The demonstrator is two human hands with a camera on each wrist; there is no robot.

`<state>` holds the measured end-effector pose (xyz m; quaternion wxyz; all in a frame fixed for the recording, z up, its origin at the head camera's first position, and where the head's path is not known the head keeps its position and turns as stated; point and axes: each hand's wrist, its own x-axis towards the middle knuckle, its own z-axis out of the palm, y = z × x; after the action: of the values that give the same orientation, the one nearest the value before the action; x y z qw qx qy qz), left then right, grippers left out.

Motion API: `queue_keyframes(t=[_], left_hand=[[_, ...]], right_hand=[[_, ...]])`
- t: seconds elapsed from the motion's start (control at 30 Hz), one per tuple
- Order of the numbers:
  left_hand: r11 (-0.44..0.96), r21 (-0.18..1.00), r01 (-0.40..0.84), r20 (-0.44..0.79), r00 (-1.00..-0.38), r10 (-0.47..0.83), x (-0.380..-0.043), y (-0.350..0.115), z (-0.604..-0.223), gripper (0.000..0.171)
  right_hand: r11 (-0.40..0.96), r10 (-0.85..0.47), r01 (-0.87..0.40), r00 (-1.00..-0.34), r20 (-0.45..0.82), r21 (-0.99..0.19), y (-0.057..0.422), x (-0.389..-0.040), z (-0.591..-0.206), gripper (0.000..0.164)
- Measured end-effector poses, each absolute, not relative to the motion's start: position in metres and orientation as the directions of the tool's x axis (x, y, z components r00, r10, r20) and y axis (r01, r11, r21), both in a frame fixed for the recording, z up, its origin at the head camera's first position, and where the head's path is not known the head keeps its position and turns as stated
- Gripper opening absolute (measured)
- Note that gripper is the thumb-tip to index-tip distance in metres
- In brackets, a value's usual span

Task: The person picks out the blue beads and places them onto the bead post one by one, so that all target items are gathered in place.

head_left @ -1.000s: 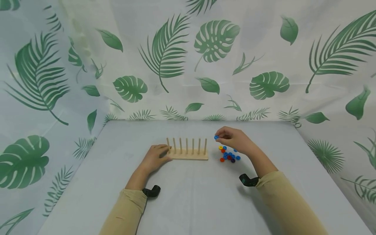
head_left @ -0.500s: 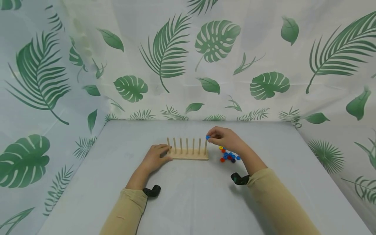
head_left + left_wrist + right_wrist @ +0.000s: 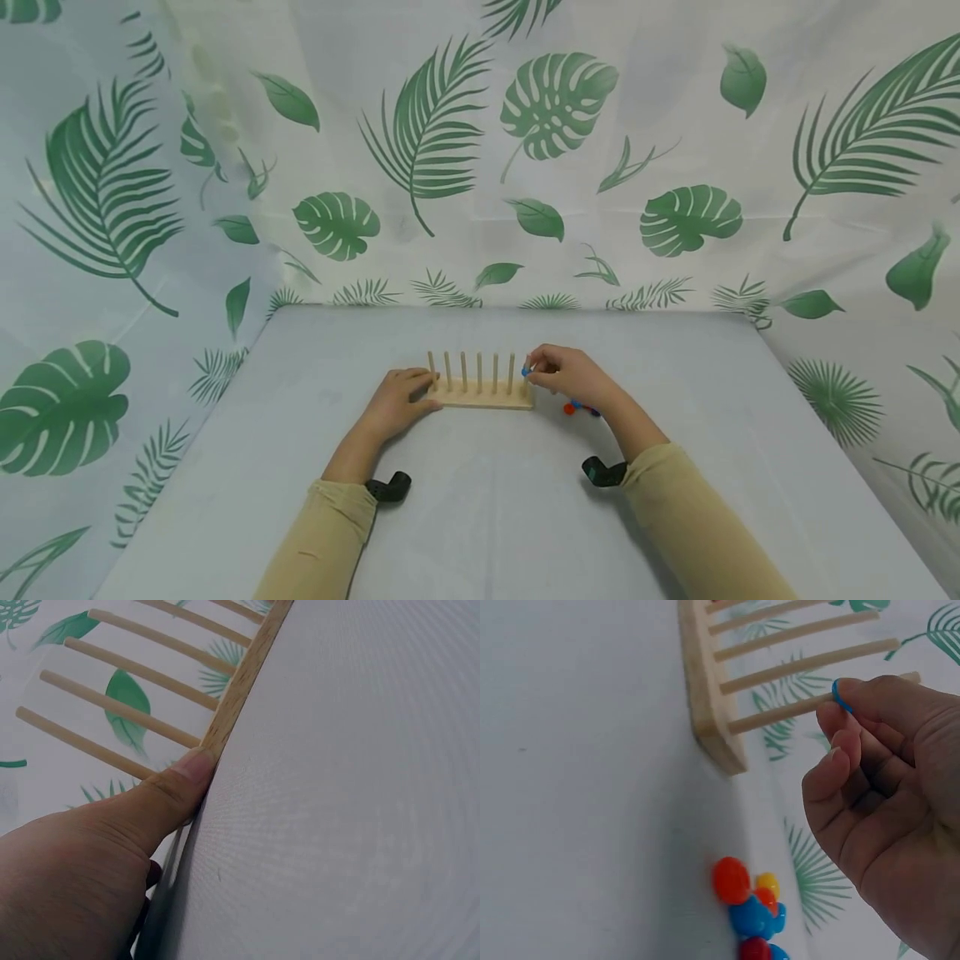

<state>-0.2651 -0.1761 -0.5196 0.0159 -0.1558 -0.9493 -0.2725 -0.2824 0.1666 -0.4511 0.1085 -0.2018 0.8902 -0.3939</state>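
A wooden peg rack (image 3: 482, 400), a flat base with a row of several upright pegs, stands in the middle of the table. At its left end my left hand (image 3: 392, 405) holds the base, the thumb pressed on the front edge in the left wrist view. My right hand (image 3: 576, 375) pinches a blue ring (image 3: 838, 696) between thumb and index finger. The ring is round the rightmost peg (image 3: 780, 715), partway down, with the peg's tip showing beyond the hand. On the other pegs in the head view no rings show.
Right of the rack lies a small pile of coloured rings, among them an orange ring (image 3: 731, 880), a blue ring (image 3: 751, 918) and a yellow ring (image 3: 768, 883). My right hand hides part of it in the head view. A leaf-patterned cloth (image 3: 450, 250) hangs behind the table.
My right hand has carried the blue ring left from above the pile to the rightmost peg, then lowered it partway along that peg. My left hand has stayed on the rack's left end.
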Motion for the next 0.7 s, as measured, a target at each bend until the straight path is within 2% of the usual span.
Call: queue_keyframes(t=[0.27,0.43,0.7], left_hand=[[0.804,0.499,0.323,0.135,-0.946,0.296,-0.265,-0.176,-0.519,0.057],[0.805,0.503,0.313,0.129,-0.949,0.288,-0.266,-0.176,-0.519,0.058],[0.810,0.509,0.292,0.100,-0.955,0.281,-0.266,-0.176,-0.520,0.059]], right_hand=[[0.600,-0.323,-0.161,-0.945,-0.052,-0.784,0.157,-0.277,-0.474,0.017],[0.522,-0.208,-0.085,-0.978,-0.029,-0.849,0.149,-0.268,-0.486,0.022],[0.484,-0.170,-0.109,-0.985,0.029,-0.868,0.145,-0.260,-0.496,0.022]])
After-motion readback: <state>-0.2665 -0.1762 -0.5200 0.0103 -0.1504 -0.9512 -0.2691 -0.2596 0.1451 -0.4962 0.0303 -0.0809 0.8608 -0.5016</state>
